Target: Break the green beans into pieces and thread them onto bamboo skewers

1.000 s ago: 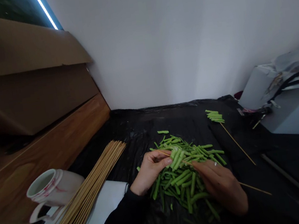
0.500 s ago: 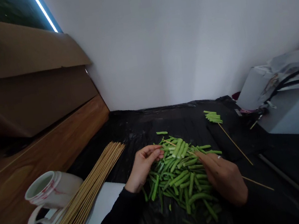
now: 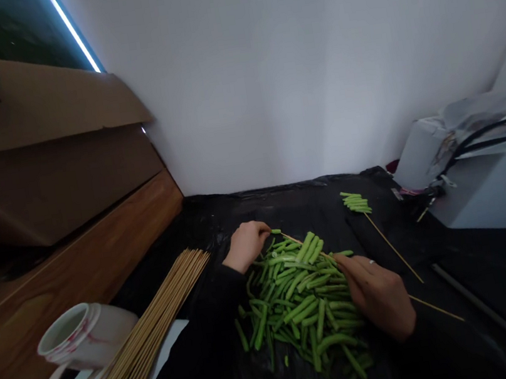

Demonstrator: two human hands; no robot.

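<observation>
My right hand (image 3: 378, 291) is closed around a thin wooden skewer (image 3: 291, 239) that slants up to the left. Several short green bean pieces (image 3: 310, 248) are threaded side by side on it. Beyond them the skewer's tip is bare. My left hand (image 3: 249, 244) pinches the end of a single green bean piece (image 3: 276, 231) near that tip. Below both hands lies a loose pile of cut green beans (image 3: 306, 305) on black plastic sheeting (image 3: 232, 208). The skewer's tail sticks out past my right wrist.
A finished-looking skewer of beans (image 3: 356, 202) lies at the back right. Many bare skewers (image 3: 143, 348) rest on white paper at the left, beside a tipped mug (image 3: 109, 325). A cardboard box (image 3: 65, 173) stands behind them. White boxes (image 3: 494, 185) with cables are at the right.
My left hand has moved away from the pile, up to the loose bean piece at the back, and now pinches it. My right hand still grips the skewer. The view has shifted slightly.
</observation>
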